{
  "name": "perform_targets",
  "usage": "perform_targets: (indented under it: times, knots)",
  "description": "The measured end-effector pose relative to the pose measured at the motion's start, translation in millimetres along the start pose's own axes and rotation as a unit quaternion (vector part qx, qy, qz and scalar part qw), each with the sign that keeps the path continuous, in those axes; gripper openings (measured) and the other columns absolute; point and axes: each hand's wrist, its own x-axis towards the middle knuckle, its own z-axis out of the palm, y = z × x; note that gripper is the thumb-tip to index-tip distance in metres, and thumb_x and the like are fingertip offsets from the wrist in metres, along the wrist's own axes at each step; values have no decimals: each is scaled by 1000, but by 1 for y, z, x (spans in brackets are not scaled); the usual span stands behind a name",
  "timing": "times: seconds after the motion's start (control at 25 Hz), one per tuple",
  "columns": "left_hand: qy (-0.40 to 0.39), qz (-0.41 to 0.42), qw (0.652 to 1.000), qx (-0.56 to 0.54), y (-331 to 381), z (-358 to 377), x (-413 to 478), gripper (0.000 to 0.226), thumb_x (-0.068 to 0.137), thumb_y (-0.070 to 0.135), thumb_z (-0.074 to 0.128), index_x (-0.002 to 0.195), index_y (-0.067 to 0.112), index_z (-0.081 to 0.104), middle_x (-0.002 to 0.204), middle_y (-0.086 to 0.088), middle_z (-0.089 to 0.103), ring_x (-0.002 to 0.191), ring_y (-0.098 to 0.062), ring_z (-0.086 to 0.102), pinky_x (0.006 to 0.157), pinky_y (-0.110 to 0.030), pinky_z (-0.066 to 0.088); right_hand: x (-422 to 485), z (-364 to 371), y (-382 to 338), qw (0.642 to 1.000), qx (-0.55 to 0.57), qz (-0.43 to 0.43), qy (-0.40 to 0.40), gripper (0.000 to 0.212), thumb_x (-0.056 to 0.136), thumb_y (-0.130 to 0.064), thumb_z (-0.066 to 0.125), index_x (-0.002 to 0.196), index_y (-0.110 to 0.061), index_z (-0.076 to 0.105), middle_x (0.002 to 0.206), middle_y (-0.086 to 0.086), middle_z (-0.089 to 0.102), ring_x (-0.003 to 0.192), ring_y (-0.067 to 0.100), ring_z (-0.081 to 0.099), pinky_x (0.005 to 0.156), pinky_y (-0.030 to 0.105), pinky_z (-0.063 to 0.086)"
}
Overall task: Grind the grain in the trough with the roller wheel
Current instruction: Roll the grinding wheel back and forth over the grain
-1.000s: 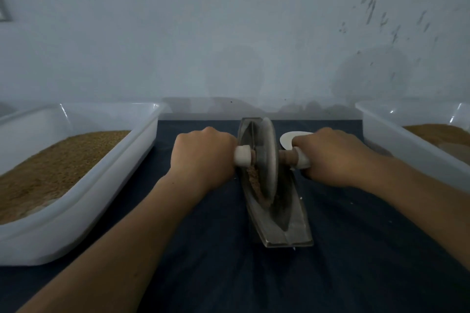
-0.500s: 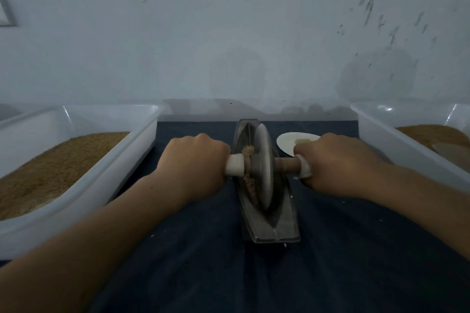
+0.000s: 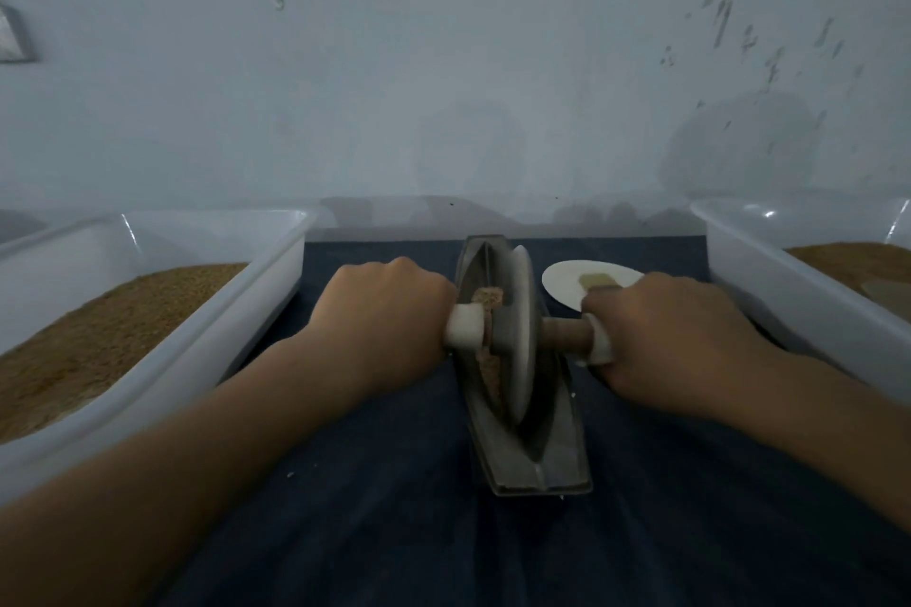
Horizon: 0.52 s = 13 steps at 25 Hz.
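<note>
- I am in the middle of the grinding step: my left hand (image 3: 382, 325) and my right hand (image 3: 670, 335) each hold one end of the axle that goes through the roller wheel (image 3: 517, 340).
- The fingers of both hands are curled tight around the handles; on the left only a white end piece shows beside my fist, on the right a brown piece of the axle shows between wheel and fist.
- The wheel stands upright on its edge in the metal trough (image 3: 532, 449), about the middle of its length, a little toward the far end.
- The grain (image 3: 488, 298) lies in the groove of the trough, on the left side of the wheel; some looks already crushed, I think, but much is hidden by the wheel.
- The trough rests on the dark cloth of the desk (image 3: 394, 508), between two white tubs (image 3: 276, 281) that hold brown grain.
- Next, I judge, I must roll the wheel along the groove with even pressure on both hands, so it does not tip sideways or climb out.
- A small white plate (image 3: 567, 281) lies just beside the trough, behind my right hand.
- I can read no brand, label or writing anywhere.
</note>
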Motion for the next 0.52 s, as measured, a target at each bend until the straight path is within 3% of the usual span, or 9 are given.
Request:
perform_targets:
  times: [0.04, 0.12, 0.24, 0.36, 0.44, 0.52]
  knots:
    - [26, 5, 1000, 4, -2, -3, -2, 25, 58, 44, 70, 60, 36, 46, 53, 14, 15, 42, -3, 7, 45, -17, 5, 0, -2, 3, 1000, -12, -19, 20, 26, 59, -57, 49, 60, -33, 41, 58, -16, 3, 51, -2, -2, 49, 13, -1]
    - [21, -13, 999, 22, 1, 5, 3, 21, 60, 43, 71, 62, 36, 51, 53, 13, 17, 42, -5, 10, 44, -18, 8, 8, 7, 1, 999, -34, -5, -34, 26, 59, -56, 54, 58, -33, 42, 55, -16, 8, 47, -1, 2, 47, 14, 0]
    - [-57, -113, 992, -9, 3, 25, 36, 6, 88, 31, 59, 91, 27, 62, 73, 4, 52, 61, -20, 52, 54, -32, 36, 55, 34, -6, 981, -11, 75, -176, 22, 80, -47, 65, 73, -30, 54, 65, -9, 49, 52, 12, 38, 47, 24, 27]
    - [-111, -126, 986, -27, -1, 21, 60, 15, 91, 30, 58, 103, 23, 64, 97, -5, 64, 86, -28, 64, 64, -36, 42, 83, 36, -2, 961, 36, 92, -259, 22, 88, -45, 64, 76, -28, 56, 84, 0, 64, 69, 19, 53, 60, 30, 41]
    - [-100, -100, 989, -40, -1, 18, 40, 11, 87, 33, 61, 95, 27, 64, 83, 2, 59, 71, -21, 58, 59, -34, 37, 66, 27, 1, 967, 20, 62, -247, 23, 83, -42, 65, 71, -31, 49, 78, -4, 61, 64, 17, 52, 55, 29, 40]
    - [-17, -58, 998, -36, 1, 14, 2, 16, 74, 40, 69, 76, 33, 54, 61, 13, 34, 47, -8, 30, 46, -25, 23, 29, 13, -2, 991, -30, 4, -131, 28, 66, -46, 65, 60, -33, 40, 56, -13, 40, 43, 8, 33, 42, 20, 22]
